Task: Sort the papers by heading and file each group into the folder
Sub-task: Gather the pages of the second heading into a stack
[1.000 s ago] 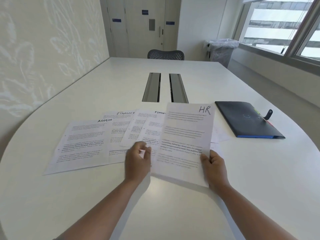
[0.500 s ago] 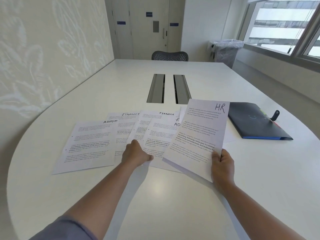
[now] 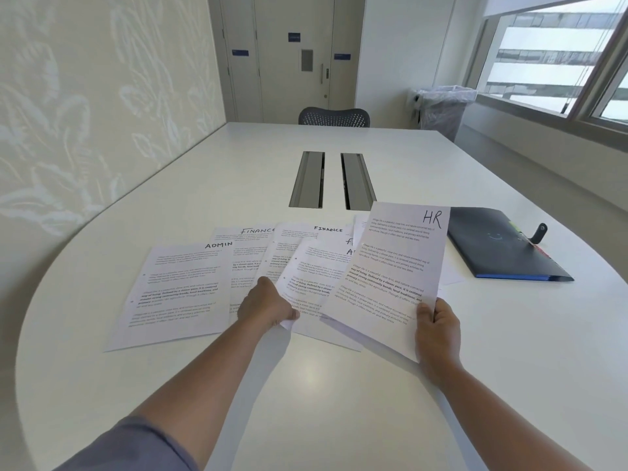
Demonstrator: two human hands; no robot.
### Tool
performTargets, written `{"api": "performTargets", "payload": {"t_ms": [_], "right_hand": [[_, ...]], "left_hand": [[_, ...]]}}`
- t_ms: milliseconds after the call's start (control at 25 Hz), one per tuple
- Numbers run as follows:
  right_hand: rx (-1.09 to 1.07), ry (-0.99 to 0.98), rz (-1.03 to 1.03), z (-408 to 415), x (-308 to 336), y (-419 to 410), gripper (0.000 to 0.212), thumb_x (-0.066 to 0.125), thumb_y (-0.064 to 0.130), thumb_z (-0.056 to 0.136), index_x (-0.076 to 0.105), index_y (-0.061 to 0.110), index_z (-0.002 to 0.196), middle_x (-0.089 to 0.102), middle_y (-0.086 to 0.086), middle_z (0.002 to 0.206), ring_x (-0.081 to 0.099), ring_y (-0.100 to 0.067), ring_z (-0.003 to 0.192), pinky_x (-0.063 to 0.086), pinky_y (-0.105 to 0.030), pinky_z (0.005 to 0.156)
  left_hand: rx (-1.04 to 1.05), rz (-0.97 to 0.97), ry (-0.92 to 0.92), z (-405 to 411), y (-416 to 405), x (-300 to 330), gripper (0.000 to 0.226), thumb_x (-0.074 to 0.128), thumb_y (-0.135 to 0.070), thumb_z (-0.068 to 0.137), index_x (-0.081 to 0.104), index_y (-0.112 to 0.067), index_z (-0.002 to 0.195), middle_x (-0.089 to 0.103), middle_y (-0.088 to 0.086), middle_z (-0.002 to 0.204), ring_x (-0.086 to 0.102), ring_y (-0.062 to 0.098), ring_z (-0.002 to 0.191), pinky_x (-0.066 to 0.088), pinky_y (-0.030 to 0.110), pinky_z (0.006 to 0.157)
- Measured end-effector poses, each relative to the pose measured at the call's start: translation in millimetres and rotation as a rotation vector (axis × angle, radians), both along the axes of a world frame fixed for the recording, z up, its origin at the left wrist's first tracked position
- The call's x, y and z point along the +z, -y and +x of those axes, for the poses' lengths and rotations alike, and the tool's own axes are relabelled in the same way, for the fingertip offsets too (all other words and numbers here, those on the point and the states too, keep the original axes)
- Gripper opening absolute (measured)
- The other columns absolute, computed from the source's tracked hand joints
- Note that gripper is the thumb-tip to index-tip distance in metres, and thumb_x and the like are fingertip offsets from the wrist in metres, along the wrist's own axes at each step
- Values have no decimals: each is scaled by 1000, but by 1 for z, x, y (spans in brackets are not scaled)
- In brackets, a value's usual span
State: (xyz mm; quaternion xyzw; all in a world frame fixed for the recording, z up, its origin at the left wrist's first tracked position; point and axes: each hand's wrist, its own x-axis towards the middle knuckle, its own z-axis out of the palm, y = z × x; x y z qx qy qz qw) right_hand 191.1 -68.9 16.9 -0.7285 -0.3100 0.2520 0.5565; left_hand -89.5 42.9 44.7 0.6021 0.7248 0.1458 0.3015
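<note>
White meeting table (image 3: 339,402) under window light, and papers are fanned out across its near end. Right hand (image 3: 438,331) pinches the HR sheet (image 3: 394,266) at its lower right corner, thumb on top, holding it tilted up off the others. It's thin and floppy, so I'd say a corner grip lets it sag; an edge hold nearer the middle would steady it. Left hand (image 3: 266,305) lies on the overlapping middle sheets (image 3: 316,277), fingers curled at their near edge — whether it grips a sheet or merely presses, I cannot tell. Headings, handwritten and easy to read: "ADMIN" on the leftmost sheet (image 3: 180,290), "FINANCE" on two sheets behind it, and a half-covered "F" and "A" beside the raised page. Off to the right sits the dark folder (image 3: 503,249), shut flat with coloured tabs showing, well apart from the spread. Loose sheets slide easily on this slick top, I reckon.
</note>
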Motion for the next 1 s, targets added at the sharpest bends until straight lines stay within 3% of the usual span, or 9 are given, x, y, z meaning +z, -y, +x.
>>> {"api": "performTargets", "payload": {"t_ms": [160, 280, 400, 560, 680, 800, 880, 960, 1000], "right_hand": [[4, -1, 4, 0, 0, 0, 21, 49, 22, 106, 58, 8, 92, 70, -9, 93, 65, -36, 90, 56, -48, 81], [7, 1, 7, 1, -1, 1, 22, 49, 23, 106, 58, 9, 92, 70, -10, 94, 63, -33, 85, 56, -48, 80], [10, 11, 16, -1, 1, 0, 21, 49, 22, 106, 59, 12, 91, 70, -7, 93, 61, -28, 82, 55, -46, 79], [7, -6, 28, -2, 0, -1, 22, 49, 21, 106, 58, 14, 87, 68, -7, 89, 59, -28, 79, 51, -42, 74], [0, -27, 42, -2, 1, 3, 21, 49, 20, 107, 60, 16, 90, 70, -3, 92, 61, -27, 81, 53, -41, 78], [0, -33, 58, -2, 2, 5, 20, 49, 20, 107, 61, 15, 92, 70, -2, 92, 62, -24, 81, 52, -40, 78], [-3, -34, 59, 0, 0, 5, 21, 49, 20, 107, 60, 15, 90, 70, -4, 91, 61, -26, 81, 52, -40, 78], [-29, -26, 67, 0, -2, 5, 22, 49, 20, 106, 58, 14, 88, 69, -7, 88, 61, -31, 80, 54, -43, 77], [-55, 1, 64, -1, -3, 6, 23, 49, 20, 106, 56, 13, 86, 68, -8, 86, 61, -33, 80, 54, -45, 76]], "left_hand": [[163, 284, 143, -23, 13, 0, 8, 62, -30, 93, 61, -23, 97, 66, -4, 94, 66, 26, 85, 56, 39, 77], [408, 433, 157, -62, 22, 4, 11, 53, -26, 97, 61, -19, 93, 65, 1, 91, 61, 31, 86, 49, 39, 74], [552, 477, 85, -103, 32, 1, 17, 51, -24, 96, 62, -15, 105, 63, 8, 98, 52, 30, 86, 43, 40, 76], [605, 484, -27, -132, 40, -19, 25, 52, -22, 93, 63, -13, 114, 70, 19, 108, 60, 40, 97, 45, 47, 88], [610, 470, -99, -135, 46, -27, 35, 57, -22, 92, 60, -9, 124, 69, 25, 108, 59, 45, 106, 44, 52, 92], [614, 544, -142, -126, 49, -27, 58, 70, -16, 82, 49, -9, 135, 57, 22, 132, 47, 45, 122, 36, 58, 99], [536, 750, -196, -109, 52, -24, 68, 74, -16, 75, 48, -11, 138, 46, 17, 145, 37, 41, 131, 31, 57, 100], [216, 958, -208, -68, 51, -25, 54, 66, -23, 79, 59, -10, 131, 51, 16, 143, 44, 40, 130, 34, 50, 101], [5, 960, -159, -41, 50, -28, 48, 62, -27, 83, 64, -9, 127, 57, 16, 139, 50, 40, 128, 38, 46, 103]]}}
